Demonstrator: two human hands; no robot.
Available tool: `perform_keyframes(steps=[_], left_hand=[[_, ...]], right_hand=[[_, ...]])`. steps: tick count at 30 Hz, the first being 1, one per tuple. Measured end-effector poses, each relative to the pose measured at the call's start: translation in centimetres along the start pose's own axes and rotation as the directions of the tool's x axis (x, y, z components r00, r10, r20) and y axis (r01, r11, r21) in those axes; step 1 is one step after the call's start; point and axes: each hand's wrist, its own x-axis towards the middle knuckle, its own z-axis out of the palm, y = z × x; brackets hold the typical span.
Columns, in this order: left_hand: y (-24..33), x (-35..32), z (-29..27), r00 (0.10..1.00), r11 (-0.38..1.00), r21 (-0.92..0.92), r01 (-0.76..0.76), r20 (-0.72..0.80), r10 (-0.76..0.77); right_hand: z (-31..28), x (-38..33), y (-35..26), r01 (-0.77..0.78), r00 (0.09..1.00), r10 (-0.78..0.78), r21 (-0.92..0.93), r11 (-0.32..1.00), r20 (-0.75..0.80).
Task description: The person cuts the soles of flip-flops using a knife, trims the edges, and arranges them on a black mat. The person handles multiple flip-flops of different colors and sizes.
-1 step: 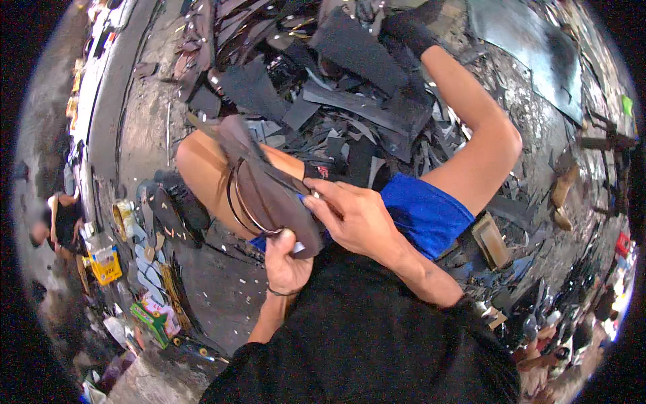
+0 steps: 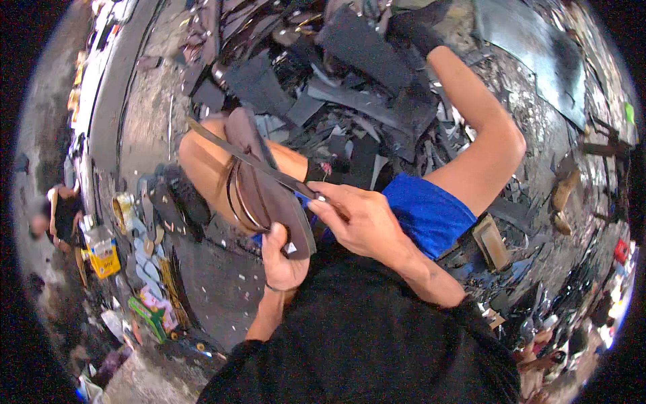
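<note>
brown leather, or something like it, made up the sandal sole (image 2: 266,182) that the person held over their lap, tilted so its toe end pointed up and away toward the heap of dark offcuts (image 2: 363,87) on the floor. the left hand (image 2: 282,259) was closed around the heel end from underneath, thumb up against the sole's lower edge, taking its weight. the right hand (image 2: 363,222) was pinched shut, thumb and forefinger, on the near end of a long dark strap (image 2: 249,161) that ran diagonally across the top face of the sole and stuck out past its far edge.

to do this step well, i judged the strap needed to stay taut and flat along the sole's length, with the left hand keeping the heel steady so the sole did not twist under the pull. the sole lay up and to the left of the right hand's pinch, and directly above the left hand's grip, resting near the person's bare knee (image 2: 202,168). blue shorts (image 2: 431,212) showed beneath the right wrist.
</note>
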Motion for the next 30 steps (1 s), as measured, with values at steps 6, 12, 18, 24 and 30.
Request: perform_keyframes(steps=[6,12,18,24,30], left_hand=[[0.4,0.9,-0.2,0.995,0.998,-0.063,0.0,-0.101,-0.006],[1.2,0.9,0.0,0.996,0.988,-0.136,0.077,-0.033,-0.083],[0.3,1.0,0.7,0.998,0.969,-0.245,0.041,-0.041,-0.052],[-1.1,-0.9,-0.4,0.977,0.961,0.23,0.154,-0.182,-0.113],[0.0,-0.6,-1.9,0.982,0.784,0.609,0.121,0.042,-0.185]], right_hand=[[-3.9,-2.9,0.9,-0.144,0.968,0.143,-0.011,0.989,0.205],[-0.8,0.0,2.4,-0.03,0.989,0.029,0.005,1.0,0.144],[4.8,3.8,4.5,0.133,0.975,-0.169,-0.233,0.963,-0.142],[5.4,14.9,6.1,-0.033,0.997,0.042,0.129,0.991,-0.062],[0.3,10.9,2.9,-0.267,0.955,0.201,0.333,0.904,0.22]])
